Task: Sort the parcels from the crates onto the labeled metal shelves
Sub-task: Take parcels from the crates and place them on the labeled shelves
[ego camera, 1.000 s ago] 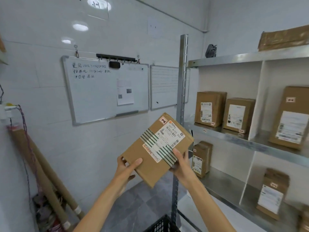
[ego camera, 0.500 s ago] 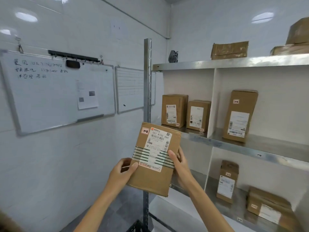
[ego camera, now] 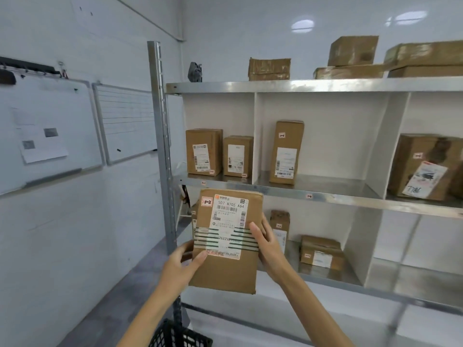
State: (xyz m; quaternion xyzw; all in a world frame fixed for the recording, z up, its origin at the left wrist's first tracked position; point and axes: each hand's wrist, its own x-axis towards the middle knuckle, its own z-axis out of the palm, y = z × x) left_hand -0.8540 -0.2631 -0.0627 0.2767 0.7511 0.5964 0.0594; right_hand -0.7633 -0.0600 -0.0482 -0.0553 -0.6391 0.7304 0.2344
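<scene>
**Parcel Held Before the Shelf Unit**

We hold the parcel (ego camera: 226,240) upright in front of the metal shelves (ego camera: 325,194), below the front edge of the middle shelf. Our left hand (ego camera: 179,267) grips its lower left edge; our right hand (ego camera: 269,246) clasps its right edge. Both sets of fingers are grasping the parcel. Its red tag (ego camera: 207,202) reads 1-2. A black crate (ego camera: 175,335) sits at the bottom edge of the view.
</scene>
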